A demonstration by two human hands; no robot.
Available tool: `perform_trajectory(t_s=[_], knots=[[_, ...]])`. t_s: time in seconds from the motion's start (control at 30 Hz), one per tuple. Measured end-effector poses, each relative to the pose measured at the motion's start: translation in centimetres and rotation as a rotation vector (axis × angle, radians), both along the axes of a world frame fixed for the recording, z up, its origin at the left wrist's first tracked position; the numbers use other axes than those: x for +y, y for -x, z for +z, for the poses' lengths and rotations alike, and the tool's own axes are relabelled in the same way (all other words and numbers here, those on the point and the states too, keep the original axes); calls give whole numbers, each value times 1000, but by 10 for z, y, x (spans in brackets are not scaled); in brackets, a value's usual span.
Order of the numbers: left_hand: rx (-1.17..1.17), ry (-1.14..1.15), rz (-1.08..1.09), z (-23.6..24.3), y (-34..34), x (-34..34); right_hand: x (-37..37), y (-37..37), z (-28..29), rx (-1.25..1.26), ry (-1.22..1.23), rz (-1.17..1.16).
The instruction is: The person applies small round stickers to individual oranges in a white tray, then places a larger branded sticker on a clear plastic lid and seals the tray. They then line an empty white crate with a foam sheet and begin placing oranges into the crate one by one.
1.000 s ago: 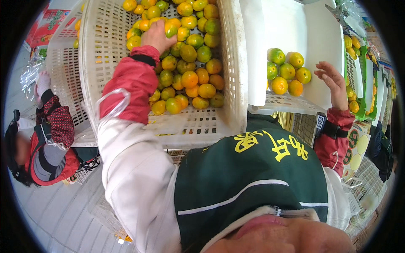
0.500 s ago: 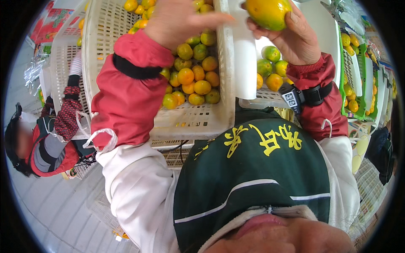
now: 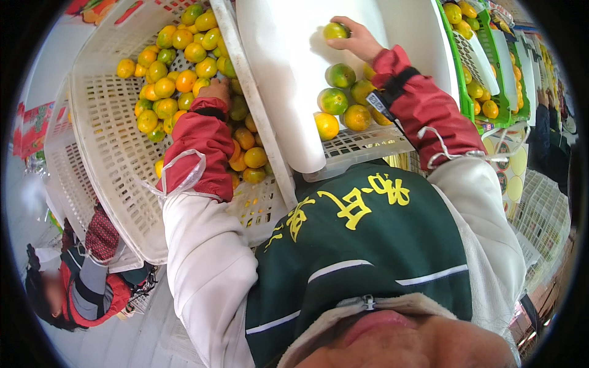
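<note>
My right hand (image 3: 361, 40) has its thumb and fingers around a green-yellow mandarin (image 3: 335, 31), held over a white-lined crate (image 3: 276, 80). Several green and orange mandarins (image 3: 332, 101) lie close together at the near end of that crate, below the hand. My left hand (image 3: 216, 92) reaches down among the mandarins (image 3: 164, 88) in a white slatted plastic crate (image 3: 101, 132) on the left. The fingers of this hand are mostly hidden by the fruit and by my red sleeve, so I cannot see whether they hold anything.
Green crates (image 3: 485, 73) with mandarins stand on the right. A raised crate rim (image 3: 261, 104) divides my two work crates. At the lower left a person in a red vest (image 3: 116, 297) is close to the left crate. Another person's dark sleeve (image 3: 541, 132) shows at far right.
My left hand has moved down into the left crate's fruit. My right hand has moved away from me, over the white liner, with a mandarin in it. The view has shifted leftward.
</note>
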State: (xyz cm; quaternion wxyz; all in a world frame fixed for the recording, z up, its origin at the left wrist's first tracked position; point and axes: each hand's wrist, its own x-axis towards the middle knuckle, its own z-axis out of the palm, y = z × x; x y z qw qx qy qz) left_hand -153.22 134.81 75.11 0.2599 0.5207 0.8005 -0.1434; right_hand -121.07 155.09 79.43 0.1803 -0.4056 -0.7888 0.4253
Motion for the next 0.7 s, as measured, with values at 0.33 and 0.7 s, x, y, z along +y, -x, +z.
perform_trajectory(t_s=[0.33,0.7], knots=[[-545,-242,520,73,43,-55,-54,45,-28,-326,-167,205],[-1950,-1021,742,163,29,-132,-113,34,-22,-467,-424,543]])
